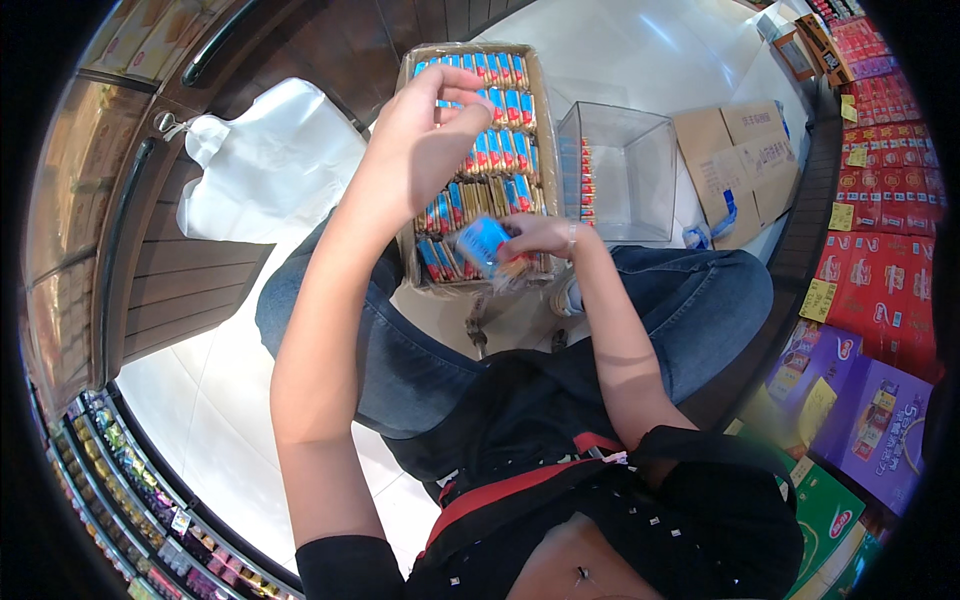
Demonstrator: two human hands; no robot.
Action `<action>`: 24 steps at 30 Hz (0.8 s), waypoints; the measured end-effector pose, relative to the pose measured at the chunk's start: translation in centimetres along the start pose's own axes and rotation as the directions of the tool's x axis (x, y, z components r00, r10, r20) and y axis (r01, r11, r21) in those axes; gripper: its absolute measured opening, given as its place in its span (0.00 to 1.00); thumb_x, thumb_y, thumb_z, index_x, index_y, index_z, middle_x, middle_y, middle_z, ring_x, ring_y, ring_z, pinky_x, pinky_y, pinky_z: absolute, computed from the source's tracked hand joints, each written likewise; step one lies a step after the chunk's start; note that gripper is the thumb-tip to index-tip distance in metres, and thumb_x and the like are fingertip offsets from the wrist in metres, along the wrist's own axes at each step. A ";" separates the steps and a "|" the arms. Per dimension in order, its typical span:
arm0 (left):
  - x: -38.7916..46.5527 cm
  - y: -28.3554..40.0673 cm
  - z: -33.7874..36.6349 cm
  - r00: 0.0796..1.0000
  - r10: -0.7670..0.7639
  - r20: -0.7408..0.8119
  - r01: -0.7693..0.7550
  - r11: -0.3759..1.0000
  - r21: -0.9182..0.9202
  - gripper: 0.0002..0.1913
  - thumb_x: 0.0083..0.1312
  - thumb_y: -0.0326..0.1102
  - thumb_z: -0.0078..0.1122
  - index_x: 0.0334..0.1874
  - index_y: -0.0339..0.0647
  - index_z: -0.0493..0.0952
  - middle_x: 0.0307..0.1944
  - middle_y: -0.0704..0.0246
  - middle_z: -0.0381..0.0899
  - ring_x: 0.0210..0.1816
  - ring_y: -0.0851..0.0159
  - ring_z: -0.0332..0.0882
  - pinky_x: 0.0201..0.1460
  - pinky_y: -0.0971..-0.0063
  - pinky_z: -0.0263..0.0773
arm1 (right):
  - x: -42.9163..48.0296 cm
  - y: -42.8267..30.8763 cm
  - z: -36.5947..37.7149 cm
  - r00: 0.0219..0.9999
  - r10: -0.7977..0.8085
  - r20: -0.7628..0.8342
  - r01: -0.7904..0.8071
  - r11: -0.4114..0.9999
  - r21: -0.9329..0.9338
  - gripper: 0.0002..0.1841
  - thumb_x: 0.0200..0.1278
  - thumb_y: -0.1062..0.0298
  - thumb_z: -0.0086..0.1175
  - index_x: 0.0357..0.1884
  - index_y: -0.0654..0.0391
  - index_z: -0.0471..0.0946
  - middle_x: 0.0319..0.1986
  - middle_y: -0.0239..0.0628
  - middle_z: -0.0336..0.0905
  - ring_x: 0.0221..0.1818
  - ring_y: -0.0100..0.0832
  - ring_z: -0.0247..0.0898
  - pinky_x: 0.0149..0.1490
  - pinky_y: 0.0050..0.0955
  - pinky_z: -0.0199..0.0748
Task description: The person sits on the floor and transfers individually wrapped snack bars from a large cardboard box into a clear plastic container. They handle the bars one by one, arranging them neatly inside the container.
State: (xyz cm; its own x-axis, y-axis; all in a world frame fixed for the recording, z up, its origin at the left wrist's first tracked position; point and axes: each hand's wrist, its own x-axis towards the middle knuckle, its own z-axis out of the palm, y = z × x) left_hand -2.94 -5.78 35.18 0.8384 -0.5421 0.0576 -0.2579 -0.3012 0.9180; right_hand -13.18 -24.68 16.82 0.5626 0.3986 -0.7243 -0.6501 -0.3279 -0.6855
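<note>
In front of me stands an open cardboard carton (pixel 553 172) lined with clear plastic. Rows of small wrapped snack packs (pixel 499 150) with blue, red and gold wrappers are stood on edge inside it. My left hand (pixel 435 139) is raised over the carton's left side, fingers bent and apart, with nothing visible in them. Low over the near end of the carton, my right hand (pixel 538 234) grips a blue-and-gold packet (pixel 482 240), blurred by motion. To the carton's right is a clear plastic bin (pixel 637 172), with a column of similar packs along its left wall.
A white plastic bag (pixel 274 165) hangs from a hook at the left cabinet. Flattened cardboard (pixel 739 169) lies right of the bin, beside blue tape (pixel 712 225). Red gift boxes (pixel 881 277) and purple boxes (pixel 870 427) line the right shelf. Shelves of small goods (pixel 142 495) curve along the lower left.
</note>
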 end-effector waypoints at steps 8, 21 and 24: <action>-0.6 0.0 1.6 0.954 -0.008 0.300 -0.020 0.995 0.093 0.43 0.64 0.57 0.64 0.67 0.24 0.62 0.63 0.44 0.68 0.63 0.54 0.73 0.62 0.68 0.70 | -5.1 -2.8 0.6 0.554 -0.728 -0.404 0.448 -0.149 0.881 0.47 0.39 0.52 0.62 0.69 0.57 0.66 0.64 0.49 0.69 0.66 0.47 0.66 0.71 0.51 0.61; -1.9 4.4 3.0 0.791 0.384 0.476 -0.537 0.809 0.239 0.59 0.40 0.32 0.81 0.77 0.47 0.54 0.66 0.53 0.66 0.67 0.43 0.65 0.72 0.55 0.60 | -4.3 -0.1 -1.3 0.419 -0.833 -0.361 0.444 -0.158 0.882 0.49 0.47 0.39 0.50 0.75 0.52 0.61 0.71 0.45 0.63 0.72 0.49 0.60 0.74 0.52 0.57; -1.5 5.8 3.3 0.800 0.408 0.440 -0.540 0.810 0.230 0.54 0.41 0.31 0.79 0.74 0.46 0.58 0.62 0.54 0.70 0.64 0.44 0.67 0.70 0.56 0.62 | -6.2 -1.1 -2.7 0.335 -0.919 -0.206 0.286 -0.109 0.952 0.50 0.40 0.52 0.55 0.73 0.57 0.63 0.68 0.50 0.66 0.69 0.51 0.64 0.73 0.53 0.59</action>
State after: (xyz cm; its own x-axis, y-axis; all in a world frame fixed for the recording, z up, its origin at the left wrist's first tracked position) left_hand -7.28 -9.26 39.11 0.3541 -0.9017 0.2481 -0.7719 -0.1320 0.6219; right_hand -14.58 -29.11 21.83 0.8915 0.2588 0.3719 -0.2543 0.9651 -0.0619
